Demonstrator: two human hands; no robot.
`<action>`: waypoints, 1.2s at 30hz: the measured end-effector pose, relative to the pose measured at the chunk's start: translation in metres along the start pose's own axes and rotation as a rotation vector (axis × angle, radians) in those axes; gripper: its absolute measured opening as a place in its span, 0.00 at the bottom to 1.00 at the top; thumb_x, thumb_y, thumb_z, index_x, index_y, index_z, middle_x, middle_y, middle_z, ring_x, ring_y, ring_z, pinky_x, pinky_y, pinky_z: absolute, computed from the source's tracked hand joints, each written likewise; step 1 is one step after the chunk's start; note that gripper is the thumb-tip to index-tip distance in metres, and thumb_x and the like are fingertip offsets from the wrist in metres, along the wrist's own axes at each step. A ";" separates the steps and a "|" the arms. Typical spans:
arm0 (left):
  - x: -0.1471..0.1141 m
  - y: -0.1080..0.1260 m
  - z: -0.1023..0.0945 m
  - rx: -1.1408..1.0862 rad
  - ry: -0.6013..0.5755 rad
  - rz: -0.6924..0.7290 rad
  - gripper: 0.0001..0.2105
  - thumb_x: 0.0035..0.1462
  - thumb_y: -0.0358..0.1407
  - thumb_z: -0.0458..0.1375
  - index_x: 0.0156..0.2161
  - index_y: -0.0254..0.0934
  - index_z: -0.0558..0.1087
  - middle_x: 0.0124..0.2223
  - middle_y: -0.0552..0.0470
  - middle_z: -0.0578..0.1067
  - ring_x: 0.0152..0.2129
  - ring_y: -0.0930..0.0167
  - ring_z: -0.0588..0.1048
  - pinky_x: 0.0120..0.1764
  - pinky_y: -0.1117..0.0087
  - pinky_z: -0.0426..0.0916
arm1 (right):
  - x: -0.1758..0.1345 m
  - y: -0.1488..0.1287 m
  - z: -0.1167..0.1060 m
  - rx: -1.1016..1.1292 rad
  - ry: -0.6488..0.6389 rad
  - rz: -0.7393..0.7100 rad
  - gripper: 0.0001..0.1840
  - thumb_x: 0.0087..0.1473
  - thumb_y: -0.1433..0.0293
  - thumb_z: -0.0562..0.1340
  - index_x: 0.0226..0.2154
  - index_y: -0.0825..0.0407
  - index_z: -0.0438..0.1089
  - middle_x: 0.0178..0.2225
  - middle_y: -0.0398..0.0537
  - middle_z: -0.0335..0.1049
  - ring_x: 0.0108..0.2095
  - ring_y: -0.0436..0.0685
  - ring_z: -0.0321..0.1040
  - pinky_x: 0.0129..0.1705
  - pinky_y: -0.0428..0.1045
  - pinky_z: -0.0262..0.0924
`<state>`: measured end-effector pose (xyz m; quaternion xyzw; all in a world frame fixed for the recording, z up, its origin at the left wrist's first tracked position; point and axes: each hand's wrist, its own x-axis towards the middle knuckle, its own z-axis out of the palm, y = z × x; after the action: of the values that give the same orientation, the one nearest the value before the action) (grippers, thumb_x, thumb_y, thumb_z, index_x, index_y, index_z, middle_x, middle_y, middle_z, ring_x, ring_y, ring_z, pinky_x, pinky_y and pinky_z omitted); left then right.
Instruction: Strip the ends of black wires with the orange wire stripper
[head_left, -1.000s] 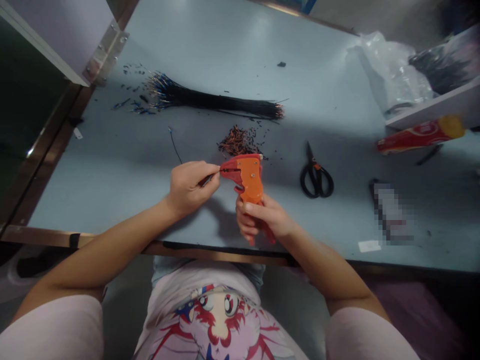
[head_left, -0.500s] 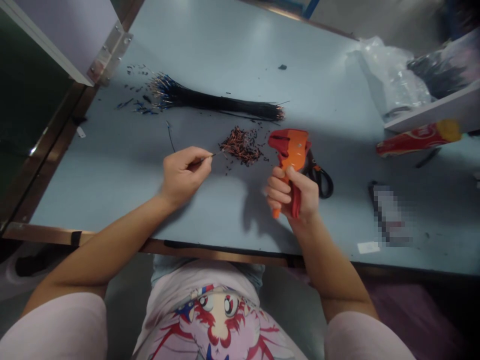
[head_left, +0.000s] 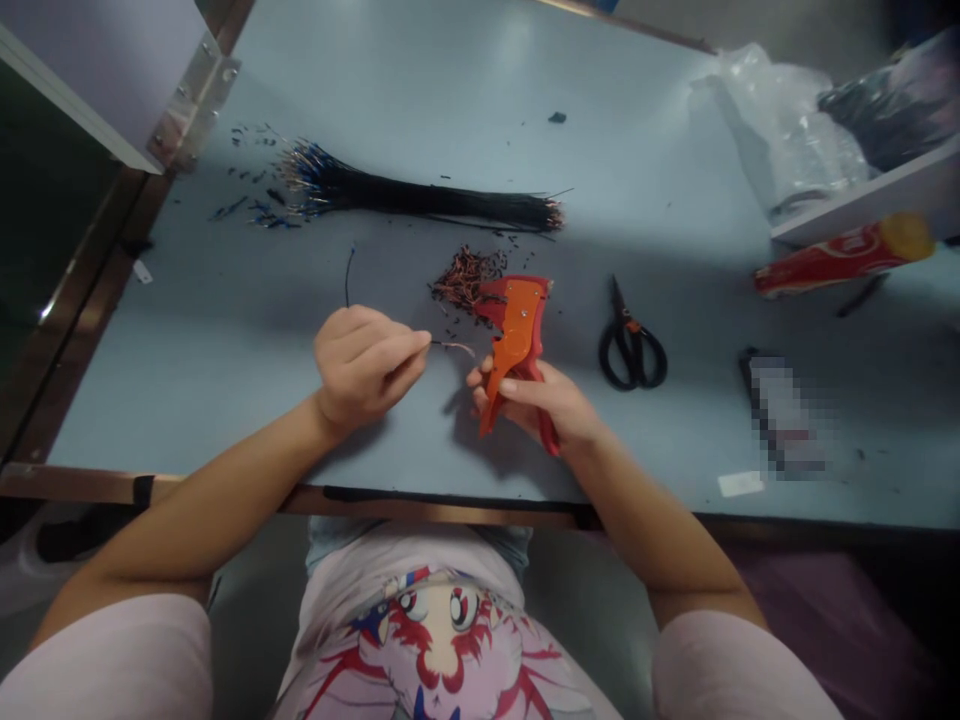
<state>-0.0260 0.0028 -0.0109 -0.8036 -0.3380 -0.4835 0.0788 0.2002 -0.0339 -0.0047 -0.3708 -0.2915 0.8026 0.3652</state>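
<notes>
My left hand (head_left: 369,362) is closed in a pinch on a thin black wire (head_left: 349,278). One end of the wire, with a blue tip, rises behind the hand. Its other end pokes out past the fingertips and shows bare copper strands. In my right hand (head_left: 551,400) is an orange and red wire stripper (head_left: 521,320), its jaws pointing left and the fingers around its handles. The bare wire end lies just left of the tool, apart from its jaws. A pile of copper and black offcuts (head_left: 466,277) sits behind the tool's jaws.
A bundle of black wires (head_left: 435,200) lies across the table (head_left: 420,80), with blue-tipped scraps at its left end. Black scissors (head_left: 631,345) rest right of the stripper. Farther right are a red tube-shaped package (head_left: 832,260), a blurred-out object (head_left: 787,415), a white label (head_left: 741,484) and a plastic bag (head_left: 802,130).
My right hand has brought the wire stripper left and slightly nearer me, beside the wire end, uncovering the scissors. Bare copper now shows at the wire's end in my left hand.
</notes>
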 end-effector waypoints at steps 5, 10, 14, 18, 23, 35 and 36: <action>0.004 0.001 -0.007 0.008 0.019 0.143 0.09 0.48 0.29 0.62 0.36 0.43 0.70 0.25 0.60 0.75 0.23 0.76 0.71 0.28 0.72 0.61 | 0.001 0.003 -0.002 0.032 -0.049 -0.011 0.16 0.45 0.72 0.68 0.38 0.55 0.66 0.36 0.49 0.70 0.32 0.53 0.69 0.36 0.51 0.68; -0.001 0.007 0.001 -0.079 -0.077 0.029 0.05 0.50 0.31 0.61 0.34 0.42 0.72 0.24 0.59 0.75 0.20 0.76 0.70 0.27 0.71 0.58 | 0.002 0.006 0.000 0.036 -0.055 -0.011 0.17 0.45 0.70 0.68 0.38 0.55 0.65 0.34 0.47 0.70 0.32 0.53 0.69 0.36 0.51 0.68; -0.010 0.018 0.013 -0.238 -0.235 -0.293 0.02 0.55 0.33 0.59 0.33 0.39 0.74 0.25 0.56 0.76 0.20 0.77 0.71 0.27 0.74 0.60 | 0.006 0.012 0.004 0.018 -0.024 -0.030 0.18 0.43 0.71 0.69 0.38 0.55 0.65 0.34 0.47 0.70 0.32 0.53 0.69 0.32 0.50 0.69; -0.017 0.025 0.017 -0.229 -0.324 -0.203 0.03 0.55 0.33 0.58 0.34 0.39 0.75 0.25 0.55 0.77 0.21 0.76 0.71 0.28 0.73 0.59 | 0.009 0.016 0.006 0.033 0.025 -0.130 0.19 0.41 0.73 0.70 0.37 0.54 0.65 0.32 0.44 0.68 0.31 0.52 0.69 0.30 0.47 0.67; -0.019 0.029 0.014 -0.197 -0.376 -0.081 0.04 0.55 0.34 0.58 0.34 0.39 0.75 0.21 0.57 0.72 0.17 0.77 0.66 0.26 0.72 0.56 | 0.009 0.019 0.008 0.027 0.069 -0.182 0.15 0.44 0.71 0.68 0.35 0.54 0.64 0.28 0.41 0.65 0.29 0.51 0.67 0.30 0.48 0.65; -0.001 0.015 0.012 -0.483 0.007 -0.813 0.02 0.52 0.34 0.58 0.31 0.37 0.71 0.27 0.57 0.71 0.23 0.78 0.68 0.28 0.76 0.63 | 0.003 0.004 0.004 0.243 -0.084 0.019 0.12 0.47 0.71 0.65 0.37 0.56 0.66 0.31 0.47 0.71 0.31 0.55 0.70 0.38 0.55 0.68; -0.002 0.014 0.013 -0.551 0.019 -0.887 0.03 0.51 0.35 0.59 0.31 0.38 0.71 0.27 0.57 0.70 0.23 0.78 0.68 0.28 0.76 0.63 | 0.003 0.005 0.004 0.261 -0.135 0.063 0.13 0.47 0.71 0.64 0.37 0.57 0.66 0.32 0.48 0.72 0.32 0.56 0.71 0.39 0.56 0.68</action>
<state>-0.0087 -0.0029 -0.0169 -0.5696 -0.5055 -0.5488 -0.3447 0.1938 -0.0354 -0.0069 -0.2742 -0.1967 0.8680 0.3643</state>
